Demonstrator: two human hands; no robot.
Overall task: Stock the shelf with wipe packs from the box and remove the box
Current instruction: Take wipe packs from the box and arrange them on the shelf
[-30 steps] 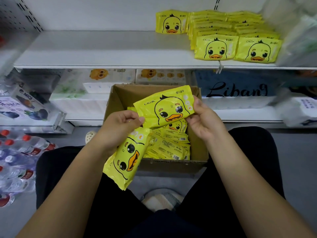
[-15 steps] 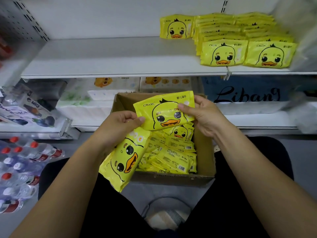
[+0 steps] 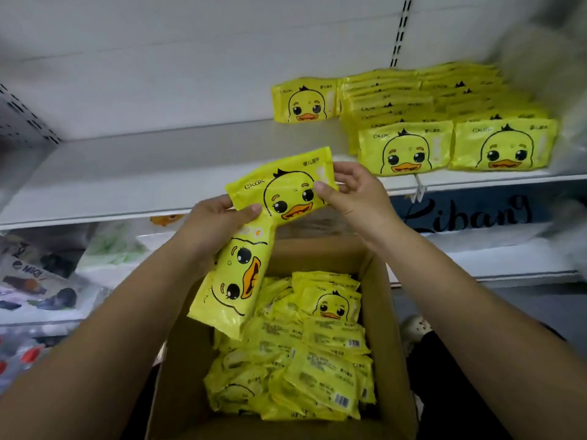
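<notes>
Mid-stocking, above the box [image 3: 381,312]: left hand [image 3: 216,223] grips two packs [image 3: 232,281], right hand [image 3: 355,198] pinches the upper pack [image 3: 282,188]. Next, they likely go onto the shelf [image 3: 158,173].

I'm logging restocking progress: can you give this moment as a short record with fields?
left hand: grips hanging pack, thumb on upper pack at its left end
right hand: pinches upper pack's right end
upper pack: duck face showing, held between both hands
shelf: stocked packs at right, bare at left
box: open, many loose packs inside
</notes>
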